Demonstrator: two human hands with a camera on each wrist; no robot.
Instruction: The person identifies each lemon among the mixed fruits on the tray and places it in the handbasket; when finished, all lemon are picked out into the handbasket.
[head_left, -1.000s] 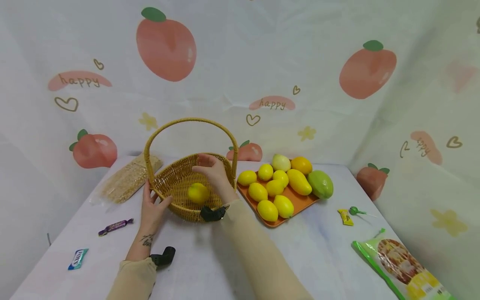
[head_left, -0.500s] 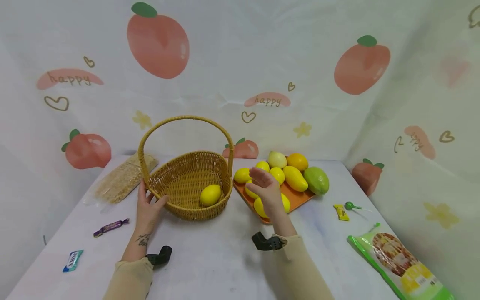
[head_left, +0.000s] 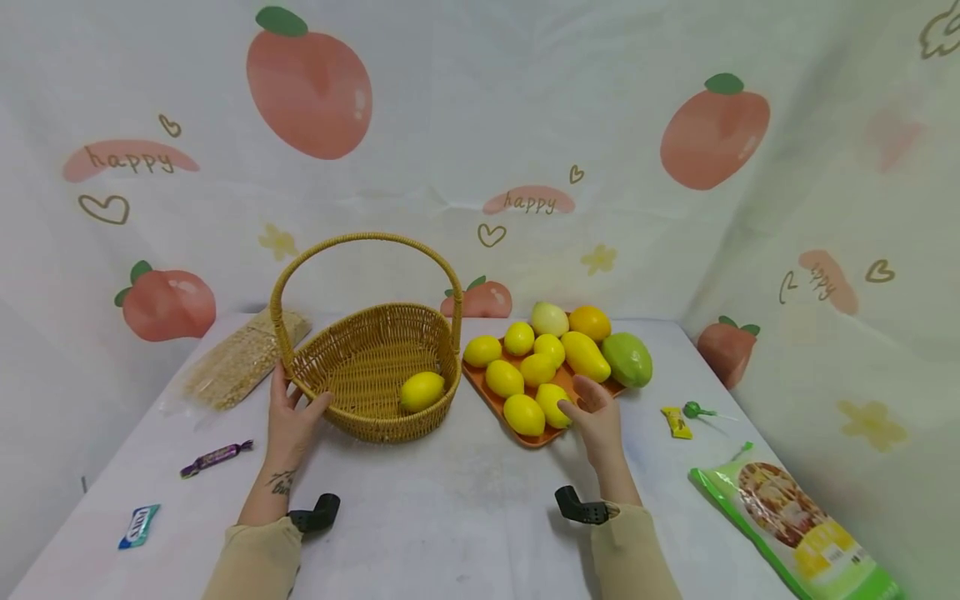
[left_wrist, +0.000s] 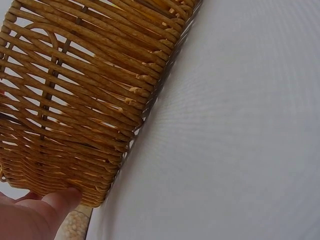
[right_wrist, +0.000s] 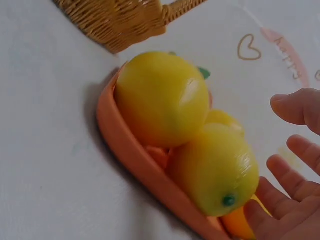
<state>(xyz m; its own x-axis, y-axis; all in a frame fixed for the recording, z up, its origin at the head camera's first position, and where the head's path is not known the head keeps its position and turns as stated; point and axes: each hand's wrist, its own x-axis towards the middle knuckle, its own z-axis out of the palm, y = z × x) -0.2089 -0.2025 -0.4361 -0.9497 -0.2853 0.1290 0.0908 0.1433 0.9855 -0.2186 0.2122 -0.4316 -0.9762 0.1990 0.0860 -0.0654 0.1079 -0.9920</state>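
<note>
My left hand (head_left: 291, 421) rests against the left end of a wicker basket (head_left: 390, 429), thumb and fingers spread along its outer wall. In the left wrist view, the thumb lies on the woven wall (left_wrist: 85, 100). One lemon (head_left: 422, 392) lies inside the basket. My right hand (head_left: 600, 421) holds nothing; its fingers and thumb are spread beside the front lemon (head_left: 553, 404) on an orange tray (head_left: 487, 392). In the right wrist view, a green-tipped lemon (right_wrist: 217, 170) is right at the fingertips. Several more lemons and a mango (head_left: 586, 357) lie on the tray.
A green fruit (head_left: 627, 360) sits at the tray's right edge. A bag of grain-like pieces (head_left: 236, 367) lies behind the basket. Wrapped sweets (head_left: 216, 458) are on the left; a yellow sweet (head_left: 677, 422), a green lollipop (head_left: 693, 409) and a green food bag (head_left: 795, 521) are on the right.
My right hand has let go of a lemon inside the basket, moved out, and swung right to the tray's front. The lemon has settled at the basket's right side. The left hand stays at the basket.
</note>
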